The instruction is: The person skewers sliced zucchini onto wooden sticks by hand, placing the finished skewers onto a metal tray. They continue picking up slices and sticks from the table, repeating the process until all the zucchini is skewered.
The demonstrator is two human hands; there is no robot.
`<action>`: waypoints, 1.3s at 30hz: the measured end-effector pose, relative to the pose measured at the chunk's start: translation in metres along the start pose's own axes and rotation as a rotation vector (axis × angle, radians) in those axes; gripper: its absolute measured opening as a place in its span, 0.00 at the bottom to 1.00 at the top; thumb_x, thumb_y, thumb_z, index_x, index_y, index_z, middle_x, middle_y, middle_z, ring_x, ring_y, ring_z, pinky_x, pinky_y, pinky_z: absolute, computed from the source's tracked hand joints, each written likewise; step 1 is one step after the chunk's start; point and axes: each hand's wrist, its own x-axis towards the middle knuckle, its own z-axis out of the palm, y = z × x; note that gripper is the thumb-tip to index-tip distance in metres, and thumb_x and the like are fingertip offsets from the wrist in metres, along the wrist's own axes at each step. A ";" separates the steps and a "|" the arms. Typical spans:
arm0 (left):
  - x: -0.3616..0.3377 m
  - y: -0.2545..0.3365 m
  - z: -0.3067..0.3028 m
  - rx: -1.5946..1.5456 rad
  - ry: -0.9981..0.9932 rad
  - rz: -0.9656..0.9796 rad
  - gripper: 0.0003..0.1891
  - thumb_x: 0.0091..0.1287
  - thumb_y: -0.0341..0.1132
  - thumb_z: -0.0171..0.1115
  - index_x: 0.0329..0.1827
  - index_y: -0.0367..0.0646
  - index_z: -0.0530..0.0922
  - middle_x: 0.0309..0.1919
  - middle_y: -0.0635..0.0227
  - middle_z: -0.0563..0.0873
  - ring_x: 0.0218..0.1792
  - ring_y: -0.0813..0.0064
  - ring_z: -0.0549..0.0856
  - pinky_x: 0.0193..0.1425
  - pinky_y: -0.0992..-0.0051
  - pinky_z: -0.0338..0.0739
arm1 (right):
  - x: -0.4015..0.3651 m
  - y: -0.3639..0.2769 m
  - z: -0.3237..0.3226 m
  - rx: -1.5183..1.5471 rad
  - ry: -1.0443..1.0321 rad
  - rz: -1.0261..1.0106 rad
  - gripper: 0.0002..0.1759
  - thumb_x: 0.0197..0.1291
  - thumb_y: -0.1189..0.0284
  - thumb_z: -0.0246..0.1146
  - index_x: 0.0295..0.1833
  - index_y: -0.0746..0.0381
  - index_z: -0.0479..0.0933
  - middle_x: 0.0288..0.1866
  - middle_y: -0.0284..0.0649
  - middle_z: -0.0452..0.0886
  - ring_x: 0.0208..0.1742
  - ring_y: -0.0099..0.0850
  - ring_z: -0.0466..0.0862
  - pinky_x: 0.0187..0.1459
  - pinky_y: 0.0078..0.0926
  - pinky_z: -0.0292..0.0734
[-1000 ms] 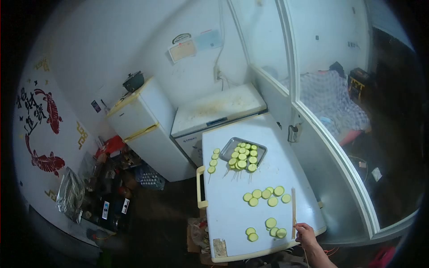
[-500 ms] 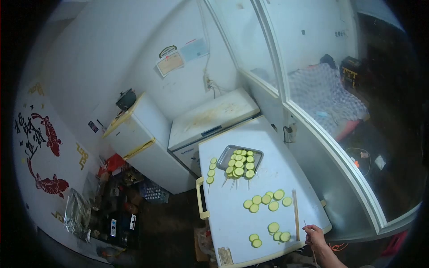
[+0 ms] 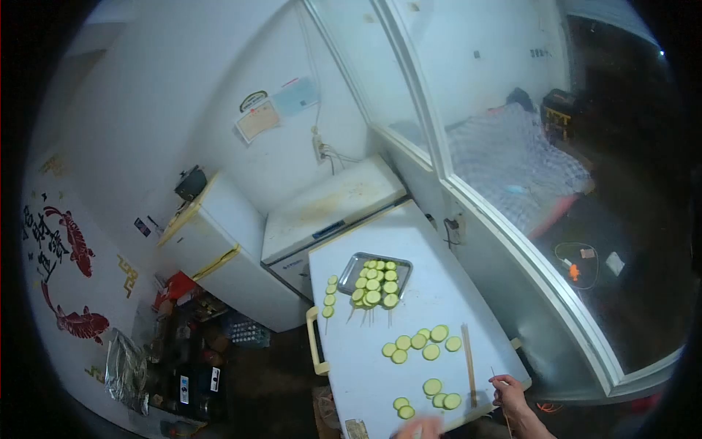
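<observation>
My right hand is closed on a thin wooden skewer beside the right edge of the white table. My left hand shows at the bottom edge, blurred, close to a small group of zucchini slices. Just left of my right hand lies a bundle of bare skewers. More loose slices are scattered farther up the table. A metal tray holds several skewers threaded with zucchini slices, their stick ends poking over its near rim. One more threaded skewer rests left of the tray.
The table is a white freezer lid with a yellowish handle on its left side. Behind it stands another chest freezer, with a fridge to the left. A glazed partition runs along the right.
My left hand has come into view at the bottom edge. My right hand still holds the skewer near the same spot. The whole view has shifted slightly.
</observation>
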 end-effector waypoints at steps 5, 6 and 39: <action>0.040 -0.118 0.224 -0.224 -0.375 -0.185 0.23 0.67 0.34 0.64 0.65 0.40 0.74 0.47 0.52 0.82 0.41 0.53 0.85 0.46 0.58 0.81 | -0.004 -0.011 -0.016 0.042 0.008 0.024 0.06 0.67 0.73 0.62 0.45 0.59 0.82 0.19 0.28 0.70 0.19 0.18 0.68 0.20 0.21 0.63; 0.042 -0.121 0.245 -0.225 -0.381 -0.193 0.23 0.67 0.34 0.64 0.65 0.40 0.74 0.47 0.52 0.82 0.41 0.53 0.85 0.46 0.58 0.81 | 0.004 -0.005 -0.023 0.027 0.012 0.013 0.06 0.67 0.72 0.63 0.46 0.59 0.82 0.18 0.28 0.69 0.17 0.18 0.67 0.19 0.21 0.62; 0.095 -0.097 0.166 -2.144 0.144 -1.333 0.27 0.80 0.50 0.37 0.48 0.32 0.75 0.44 0.48 0.79 0.45 0.57 0.77 0.52 0.61 0.76 | -0.060 -0.070 0.108 0.041 -0.470 -0.252 0.06 0.71 0.72 0.60 0.42 0.63 0.72 0.17 0.29 0.69 0.16 0.18 0.65 0.17 0.20 0.55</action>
